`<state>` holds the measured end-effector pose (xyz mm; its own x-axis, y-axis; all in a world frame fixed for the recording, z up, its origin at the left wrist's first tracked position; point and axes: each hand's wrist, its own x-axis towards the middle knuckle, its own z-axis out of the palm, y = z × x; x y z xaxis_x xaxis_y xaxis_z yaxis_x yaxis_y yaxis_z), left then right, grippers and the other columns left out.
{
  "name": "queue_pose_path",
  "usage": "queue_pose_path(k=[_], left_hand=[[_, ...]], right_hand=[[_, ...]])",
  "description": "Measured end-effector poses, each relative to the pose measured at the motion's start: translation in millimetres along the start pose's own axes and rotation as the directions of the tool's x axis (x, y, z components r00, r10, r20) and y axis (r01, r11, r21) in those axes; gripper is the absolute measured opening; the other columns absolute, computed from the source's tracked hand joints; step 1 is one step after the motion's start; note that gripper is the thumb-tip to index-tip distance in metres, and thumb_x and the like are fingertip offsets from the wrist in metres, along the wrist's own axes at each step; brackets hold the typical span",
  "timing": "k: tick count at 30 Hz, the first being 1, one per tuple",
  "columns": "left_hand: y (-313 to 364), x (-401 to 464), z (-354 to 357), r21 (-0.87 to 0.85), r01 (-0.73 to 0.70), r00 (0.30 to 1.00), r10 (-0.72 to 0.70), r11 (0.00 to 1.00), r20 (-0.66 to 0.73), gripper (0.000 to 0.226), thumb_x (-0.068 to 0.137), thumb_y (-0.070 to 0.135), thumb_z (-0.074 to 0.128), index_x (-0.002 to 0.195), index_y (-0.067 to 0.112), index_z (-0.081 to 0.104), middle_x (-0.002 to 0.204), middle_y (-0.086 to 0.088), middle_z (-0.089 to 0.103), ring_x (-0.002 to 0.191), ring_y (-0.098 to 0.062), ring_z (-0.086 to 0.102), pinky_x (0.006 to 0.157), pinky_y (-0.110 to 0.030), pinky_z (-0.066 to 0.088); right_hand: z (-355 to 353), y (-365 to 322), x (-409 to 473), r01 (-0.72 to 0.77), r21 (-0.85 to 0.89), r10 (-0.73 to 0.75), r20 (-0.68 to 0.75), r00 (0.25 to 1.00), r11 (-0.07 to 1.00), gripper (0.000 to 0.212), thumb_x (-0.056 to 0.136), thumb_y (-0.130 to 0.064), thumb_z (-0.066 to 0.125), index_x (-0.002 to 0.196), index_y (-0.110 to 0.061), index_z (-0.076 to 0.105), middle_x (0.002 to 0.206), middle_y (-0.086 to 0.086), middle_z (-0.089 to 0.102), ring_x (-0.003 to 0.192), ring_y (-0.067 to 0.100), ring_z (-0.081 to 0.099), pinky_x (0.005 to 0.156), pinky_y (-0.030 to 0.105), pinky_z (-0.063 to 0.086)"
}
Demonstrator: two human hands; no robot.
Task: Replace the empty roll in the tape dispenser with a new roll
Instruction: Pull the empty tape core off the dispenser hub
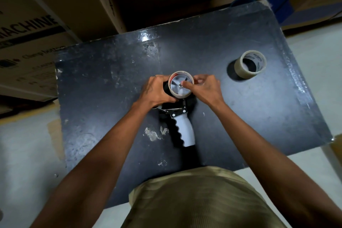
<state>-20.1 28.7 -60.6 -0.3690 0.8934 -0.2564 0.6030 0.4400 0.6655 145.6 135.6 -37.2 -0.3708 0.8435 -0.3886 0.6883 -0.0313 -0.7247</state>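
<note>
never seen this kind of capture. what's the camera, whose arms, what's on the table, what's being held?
No robot here: one wide-angle camera worn on a person's head looks down at their own bare arms. On the black table lies a tape dispenser, its grey handle pointing toward the person. The left hand grips the dispenser's head beside the roll on the hub. The right hand pinches at that roll's far right edge, thumb resting on the hub. A second tape roll stands apart at the right. Which roll is the empty one, I cannot tell.

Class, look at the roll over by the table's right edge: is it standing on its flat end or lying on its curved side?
Standing on end. The roll shows its round opening upward, with the dark table visible through its core.
</note>
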Motion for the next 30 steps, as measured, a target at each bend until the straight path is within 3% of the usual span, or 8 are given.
queue_pose_path(k=[3, 6, 11, 17, 23, 25, 27, 30], left_hand=[[7, 3, -3, 0.075, 0.074, 0.996, -0.077, 0.994, 0.035, 0.063, 0.048, 0.058, 0.077, 0.106, 0.036, 0.070, 0.084, 0.000, 0.075, 0.084, -0.024, 0.073, 0.073, -0.041, 0.061], [13, 1, -1, 0.168, 0.074, 0.997, -0.075, 0.983, 0.001, 0.054, 0.058, 0.050, 0.082, 0.106, 0.028, 0.073, 0.094, -0.012, 0.075, 0.092, -0.037, 0.070, 0.076, -0.042, 0.058], [17, 1, -1, 0.228, 0.104, 0.995, -0.102, 0.968, -0.021, 0.049, 0.063, 0.045, 0.085, 0.107, 0.025, 0.072, 0.104, -0.014, 0.074, 0.100, -0.040, 0.067, 0.080, -0.042, 0.053], [19, 0, 0, 0.238, 0.121, 0.993, -0.115, 0.964, -0.038, 0.040, 0.071, 0.040, 0.078, 0.107, 0.024, 0.071, 0.108, -0.012, 0.073, 0.106, -0.040, 0.064, 0.083, -0.042, 0.051], [23, 1, -3, 0.219, 0.146, 0.989, -0.147, 0.965, -0.011, 0.042, 0.068, 0.039, 0.083, 0.105, 0.023, 0.073, 0.107, -0.012, 0.074, 0.105, -0.040, 0.066, 0.086, -0.044, 0.053], [23, 1, -3, 0.215, 0.177, 0.984, -0.179, 0.960, -0.007, 0.049, 0.063, 0.041, 0.088, 0.106, 0.022, 0.074, 0.109, -0.015, 0.074, 0.107, -0.040, 0.066, 0.085, -0.042, 0.052], [23, 1, -5, 0.183, 0.197, 0.980, -0.198, 0.963, -0.017, 0.059, 0.057, 0.045, 0.092, 0.109, 0.023, 0.075, 0.110, -0.015, 0.075, 0.107, -0.038, 0.068, 0.084, -0.040, 0.053], [26, 1, -7, 0.143, 0.217, 0.976, -0.214, 0.966, -0.040, 0.062, 0.055, 0.048, 0.093, 0.109, 0.023, 0.076, 0.108, -0.016, 0.075, 0.104, -0.038, 0.070, 0.083, -0.041, 0.055]], right_hand=[[-6, 4, -8, 0.141, 0.055, -0.148, 0.157, 0.976, 0.988, 0.072, 0.060, -0.051, 0.093, 0.123, -0.024, 0.069, 0.109, -0.010, 0.075, 0.100, 0.007, 0.071, 0.093, 0.028, 0.058], [-2, 6, -9, 0.292, -0.029, -0.281, 0.201, 0.938, 0.956, 0.090, 0.051, -0.050, 0.098, 0.131, -0.027, 0.062, 0.120, -0.008, 0.072, 0.108, 0.012, 0.069, 0.096, 0.035, 0.057], [4, 8, -9, 0.366, -0.044, -0.357, 0.138, 0.924, 0.930, 0.082, 0.055, -0.037, 0.099, 0.127, -0.021, 0.065, 0.115, -0.004, 0.075, 0.103, 0.013, 0.070, 0.094, 0.035, 0.057], [6, 8, -11, 0.375, -0.007, -0.373, 0.086, 0.924, 0.927, 0.069, 0.060, -0.037, 0.097, 0.123, -0.024, 0.071, 0.103, -0.011, 0.077, 0.089, -0.007, 0.068, 0.081, 0.008, 0.051], [4, 8, -12, 0.364, 0.043, -0.366, 0.072, 0.928, 0.930, 0.067, 0.058, -0.040, 0.098, 0.119, -0.026, 0.073, 0.099, -0.012, 0.079, 0.092, -0.002, 0.073, 0.086, 0.025, 0.059], [2, 2, -12, 0.353, 0.125, -0.360, 0.038, 0.932, 0.927, 0.062, 0.059, -0.032, 0.098, 0.116, -0.025, 0.075, 0.097, -0.009, 0.079, 0.091, 0.002, 0.074, 0.085, 0.031, 0.061], [0, -9, -9, 0.377, 0.188, -0.384, 0.003, 0.923, 0.907, 0.061, 0.059, -0.023, 0.098, 0.115, -0.022, 0.075, 0.097, -0.007, 0.080, 0.091, 0.003, 0.074, 0.084, 0.029, 0.061], [-5, -20, -4, 0.443, 0.101, -0.449, 0.037, 0.893, 0.891, 0.064, 0.058, -0.032, 0.097, 0.118, -0.024, 0.074, 0.098, -0.010, 0.079, 0.092, 0.001, 0.074, 0.086, 0.030, 0.060]])
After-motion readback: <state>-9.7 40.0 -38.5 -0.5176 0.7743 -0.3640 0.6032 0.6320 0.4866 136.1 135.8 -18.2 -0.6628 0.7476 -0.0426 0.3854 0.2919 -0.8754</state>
